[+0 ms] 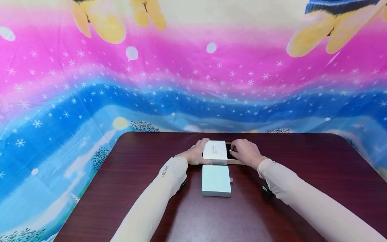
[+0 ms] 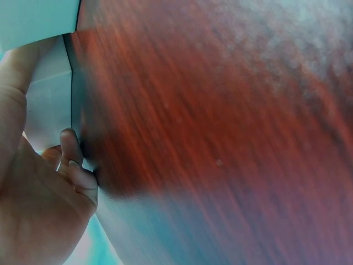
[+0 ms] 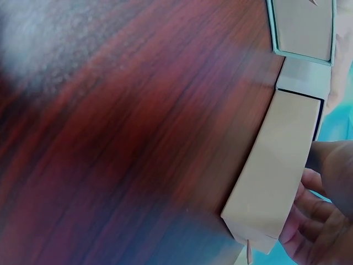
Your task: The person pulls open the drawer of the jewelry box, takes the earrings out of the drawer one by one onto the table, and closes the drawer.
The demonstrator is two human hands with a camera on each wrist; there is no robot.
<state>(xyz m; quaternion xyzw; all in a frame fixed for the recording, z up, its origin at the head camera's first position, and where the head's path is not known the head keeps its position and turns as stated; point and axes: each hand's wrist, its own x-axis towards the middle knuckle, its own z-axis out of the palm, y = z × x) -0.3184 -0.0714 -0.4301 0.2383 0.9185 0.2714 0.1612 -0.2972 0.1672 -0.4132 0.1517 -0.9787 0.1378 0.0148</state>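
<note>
A white drawer-style box with small dark lettering lies on the table, its beige drawer pulled out to the right. My left hand grips the sleeve at its left end, thumb along the near side and fingers behind. The left wrist view shows the thumb against the white side wall. Over the drawer's dark inside, my right hand has its fingers curled and pinches a small whitish piece at the fingertips. Its kind is too small to tell. The drawer wall hides those fingertips in the right wrist view.
A pale mint box lies just nearer than the white one, a small pinkish tab at its right side. The dark red-brown table reaches back to a colourful printed cloth.
</note>
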